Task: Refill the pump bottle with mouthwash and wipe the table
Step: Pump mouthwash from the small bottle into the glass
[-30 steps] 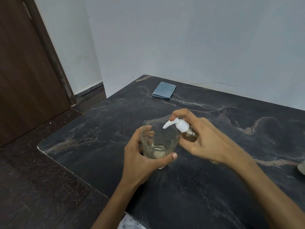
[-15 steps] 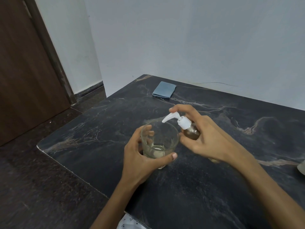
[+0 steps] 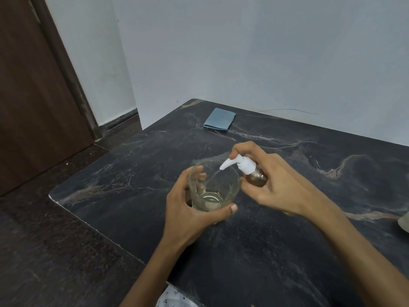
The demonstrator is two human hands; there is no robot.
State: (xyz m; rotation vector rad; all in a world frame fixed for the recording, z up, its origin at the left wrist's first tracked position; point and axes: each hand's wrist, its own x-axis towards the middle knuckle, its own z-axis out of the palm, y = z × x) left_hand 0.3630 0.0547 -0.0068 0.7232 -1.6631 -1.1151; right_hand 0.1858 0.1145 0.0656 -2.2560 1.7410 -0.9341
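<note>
My left hand [image 3: 188, 209] grips a clear glass tumbler [image 3: 213, 187] standing on the dark marble table [image 3: 276, 251], with a little pale liquid at its bottom. My right hand [image 3: 278, 185] holds a small pump bottle [image 3: 254, 178] tilted toward the glass, fingers wrapped round its brownish body and the index finger on top of the white pump head [image 3: 240, 162]. The nozzle points over the glass rim and a thin stream runs from it into the glass. Most of the bottle's body is hidden by my fingers.
A folded blue cloth [image 3: 219, 119] lies near the table's far left corner. A pale object [image 3: 404, 221] is cut off at the right edge. The table's left edge drops to a dark floor, and a brown door [image 3: 33, 96] stands at left.
The index finger has pressed the pump head again and a thin stream now comes out of the nozzle into the glass. The left hand and glass have stayed put.
</note>
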